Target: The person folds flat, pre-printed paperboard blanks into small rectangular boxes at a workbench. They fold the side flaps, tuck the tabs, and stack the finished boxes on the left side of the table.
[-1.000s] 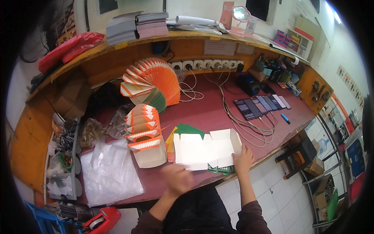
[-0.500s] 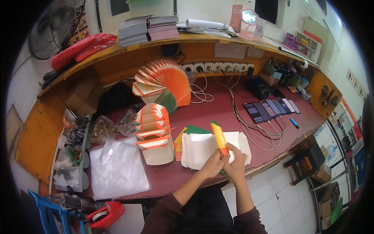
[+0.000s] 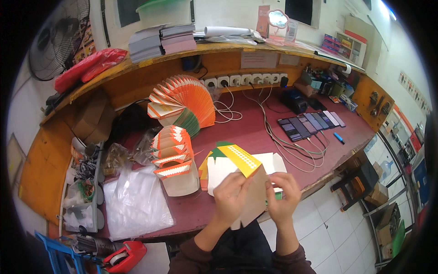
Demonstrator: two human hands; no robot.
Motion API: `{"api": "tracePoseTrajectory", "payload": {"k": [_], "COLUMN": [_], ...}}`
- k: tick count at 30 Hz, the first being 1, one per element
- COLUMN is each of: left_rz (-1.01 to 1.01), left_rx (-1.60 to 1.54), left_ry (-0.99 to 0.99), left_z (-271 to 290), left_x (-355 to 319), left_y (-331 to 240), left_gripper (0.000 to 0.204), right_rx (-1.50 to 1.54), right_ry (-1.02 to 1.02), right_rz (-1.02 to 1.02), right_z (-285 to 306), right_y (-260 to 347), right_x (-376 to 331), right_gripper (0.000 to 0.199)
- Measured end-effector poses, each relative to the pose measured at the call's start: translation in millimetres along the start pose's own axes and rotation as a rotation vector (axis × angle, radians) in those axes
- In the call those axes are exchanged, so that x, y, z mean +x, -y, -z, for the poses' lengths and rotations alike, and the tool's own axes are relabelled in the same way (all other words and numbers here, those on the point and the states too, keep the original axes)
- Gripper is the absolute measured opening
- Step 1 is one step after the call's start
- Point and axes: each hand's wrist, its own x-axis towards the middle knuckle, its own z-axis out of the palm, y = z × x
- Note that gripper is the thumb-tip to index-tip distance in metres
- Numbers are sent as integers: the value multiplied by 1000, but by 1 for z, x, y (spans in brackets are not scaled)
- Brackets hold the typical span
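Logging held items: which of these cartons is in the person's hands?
The yellow-panelled carton, held up between the left hand and right hand; the orange-edged nested cartons and white carton are not held.

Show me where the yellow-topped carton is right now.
In the head view, the yellow-topped carton is just below and right of centre, between the left hand and the right hand, right of the nested orange-and-white cartons.

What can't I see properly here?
Head view: part of the yellow carton, hidden by the left hand.
Head view: part of the white card, behind the carton.
Head view: details on the phones, too small.
Head view: the fan's top, cut off by the picture's edge.
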Motion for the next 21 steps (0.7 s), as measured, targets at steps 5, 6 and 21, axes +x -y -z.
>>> {"api": "tracePoseTrajectory", "payload": {"k": [5,6,21], "left_rz": [28,75,282], "left_rx": [-215,-292,-685], "left_ry": [63,79,-86], "left_z": [4,6,8], "left_x": [-13,-14,-10], "left_y": [-26,-27,-18], "left_gripper": [15,15,18], "right_rx": [12,15,-572], "right_ry": [-35,-34,411], "right_rz": [90,73,294], "right_z": [4,6,2], "right_y": [27,29,52], "right_x": [-1,-1,-12], "right_gripper": [11,12,59]}}
